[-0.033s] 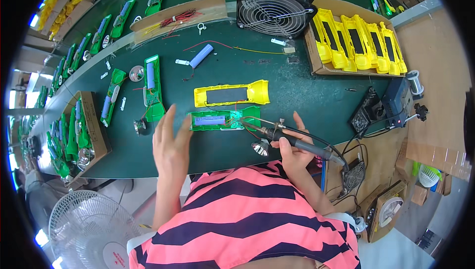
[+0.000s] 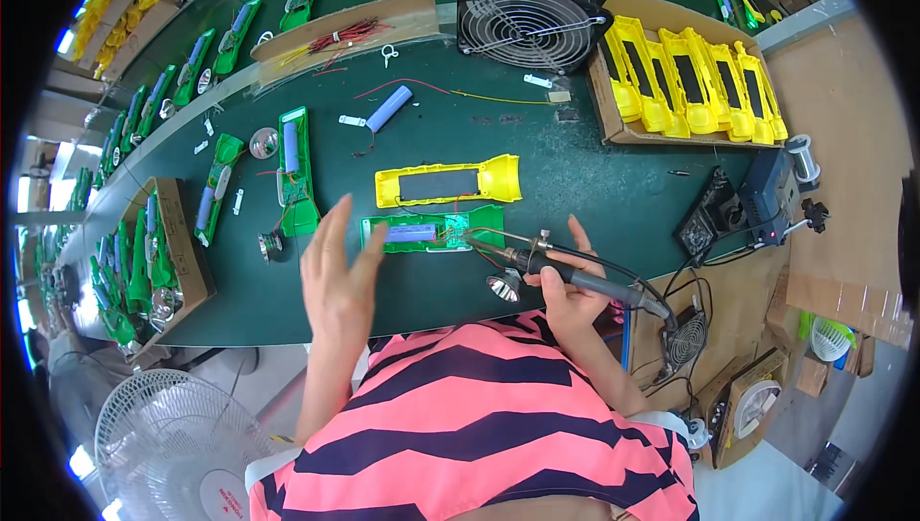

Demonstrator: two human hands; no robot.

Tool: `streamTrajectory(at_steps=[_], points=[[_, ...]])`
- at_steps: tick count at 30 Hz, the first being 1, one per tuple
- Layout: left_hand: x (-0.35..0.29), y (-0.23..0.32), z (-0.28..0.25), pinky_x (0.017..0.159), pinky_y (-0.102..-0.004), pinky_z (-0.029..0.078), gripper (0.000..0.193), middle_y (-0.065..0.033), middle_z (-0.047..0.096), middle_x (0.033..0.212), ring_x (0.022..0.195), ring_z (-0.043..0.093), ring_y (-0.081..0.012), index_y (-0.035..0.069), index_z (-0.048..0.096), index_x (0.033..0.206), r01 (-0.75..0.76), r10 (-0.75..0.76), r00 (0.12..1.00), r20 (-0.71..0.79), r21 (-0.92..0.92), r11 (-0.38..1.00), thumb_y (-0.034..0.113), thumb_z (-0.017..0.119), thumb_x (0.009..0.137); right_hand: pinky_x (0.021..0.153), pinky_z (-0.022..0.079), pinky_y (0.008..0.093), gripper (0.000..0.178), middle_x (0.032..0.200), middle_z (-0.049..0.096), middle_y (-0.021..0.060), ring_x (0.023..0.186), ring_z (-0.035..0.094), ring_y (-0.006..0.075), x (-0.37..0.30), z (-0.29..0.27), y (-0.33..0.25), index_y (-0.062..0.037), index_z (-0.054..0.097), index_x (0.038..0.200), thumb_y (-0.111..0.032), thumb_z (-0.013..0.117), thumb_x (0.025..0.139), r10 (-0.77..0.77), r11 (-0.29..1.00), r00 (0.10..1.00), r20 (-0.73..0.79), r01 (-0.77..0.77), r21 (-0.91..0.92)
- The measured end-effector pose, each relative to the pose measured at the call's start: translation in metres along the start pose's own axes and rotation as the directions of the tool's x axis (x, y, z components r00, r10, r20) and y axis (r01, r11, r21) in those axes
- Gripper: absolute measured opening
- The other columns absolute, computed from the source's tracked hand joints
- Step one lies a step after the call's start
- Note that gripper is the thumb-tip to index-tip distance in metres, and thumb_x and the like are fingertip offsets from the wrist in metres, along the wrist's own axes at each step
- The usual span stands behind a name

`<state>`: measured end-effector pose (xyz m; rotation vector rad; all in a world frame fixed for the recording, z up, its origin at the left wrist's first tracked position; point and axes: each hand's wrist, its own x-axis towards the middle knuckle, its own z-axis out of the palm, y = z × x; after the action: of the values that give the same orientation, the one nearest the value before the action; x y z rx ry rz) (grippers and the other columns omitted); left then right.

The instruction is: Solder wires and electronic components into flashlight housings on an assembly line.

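A green flashlight half-shell (image 2: 489, 218) lies before me with a lavender battery cell (image 2: 412, 232) and a small circuit board (image 2: 454, 227) in it. My left hand (image 2: 337, 277) is open at the shell's left end, fingers spread, thumb in front of its corner; contact I cannot tell. My right hand (image 2: 571, 302) grips a soldering iron (image 2: 589, 281), whose metal tip points at the board's right side. Just behind the shell lies a yellow half-shell (image 2: 508, 179) with a dark panel, thin wires running between the two. A reflector lamp (image 2: 504, 285) sits below the iron's front end.
Left stand green shells with cells (image 2: 294, 190) and a carton (image 2: 187, 243) of more. A loose cell (image 2: 390, 109) lies farther back. Behind are a black fan (image 2: 532, 18) and a box of yellow shells (image 2: 613, 128). A blue soldering station (image 2: 767, 197) stands at right.
My left hand has shifted slightly to the right, its thumb coming over the green shell's left end. The right hand and the soldering iron look unmoved.
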<state>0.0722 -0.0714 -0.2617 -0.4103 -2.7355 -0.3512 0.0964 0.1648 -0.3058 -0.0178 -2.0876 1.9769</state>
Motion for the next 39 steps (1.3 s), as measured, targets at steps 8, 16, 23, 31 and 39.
streamTrajectory(at_steps=[8,16,23,31,39], points=[[0.011,0.023,0.036,0.06,-0.0289,0.044,0.027,-0.0057,0.053,0.079,0.069,0.054,-0.0206,0.004,0.063,0.086,-0.209,0.213,0.977,-0.029,-0.369,0.905,0.0,0.059,0.059,0.103,0.018,0.0462,0.015,0.06,0.062,0.0062,0.07,0.062,0.012,0.0,-0.003,-0.001,0.0014,0.055,0.088,-0.003,0.059,0.074,-0.015,0.998,0.996,-0.084,0.02,0.058],[0.015,0.024,0.036,0.056,-0.0304,0.043,0.021,-0.0052,0.046,0.071,0.062,0.051,-0.0182,0.003,0.062,0.081,-0.217,0.233,0.972,0.017,-0.314,0.924,0.0,0.062,0.06,0.103,0.019,0.046,0.014,0.057,0.061,0.0047,0.067,0.061,0.0107,-0.002,-0.001,0.002,0.0006,0.055,0.086,-0.003,0.06,0.073,0.053,0.996,0.993,-0.108,-0.045,0.074],[0.018,0.023,0.034,0.053,-0.0296,0.043,0.018,-0.0049,0.045,0.07,0.061,0.05,-0.0176,0.003,0.062,0.079,-0.23,0.255,0.966,0.036,-0.326,0.917,0.0,0.063,0.062,0.057,0.054,0.0214,0.019,0.126,0.032,0.0291,0.065,0.063,0.0169,-0.002,-0.004,0.011,0.0059,0.049,0.093,0.0,0.056,0.077,-0.025,0.994,0.999,0.022,0.027,-0.104],[0.018,0.021,0.034,0.052,-0.0294,0.043,0.019,-0.0047,0.045,0.07,0.06,0.051,-0.0177,0.004,0.062,0.079,-0.229,0.254,0.967,0.031,-0.339,0.912,0.0,0.063,0.061,0.102,0.021,0.0458,0.011,0.051,0.059,0.0019,0.061,0.06,0.0088,0.003,0.007,0.005,-0.0018,0.055,0.082,-0.004,0.061,0.072,0.026,1.0,0.995,-0.096,-0.027,-0.007],[0.018,0.022,0.034,0.053,-0.0294,0.043,0.017,-0.0051,0.046,0.07,0.061,0.052,-0.0181,0.005,0.063,0.079,-0.197,0.248,0.961,0.126,-0.321,0.927,0.002,0.061,0.062,0.074,0.051,0.0307,0.014,0.092,0.059,0.0197,0.068,0.062,0.0131,0.0,0.005,0.003,0.0038,0.054,0.086,0.001,0.06,0.073,0.053,0.995,0.996,-0.069,-0.047,0.084]])
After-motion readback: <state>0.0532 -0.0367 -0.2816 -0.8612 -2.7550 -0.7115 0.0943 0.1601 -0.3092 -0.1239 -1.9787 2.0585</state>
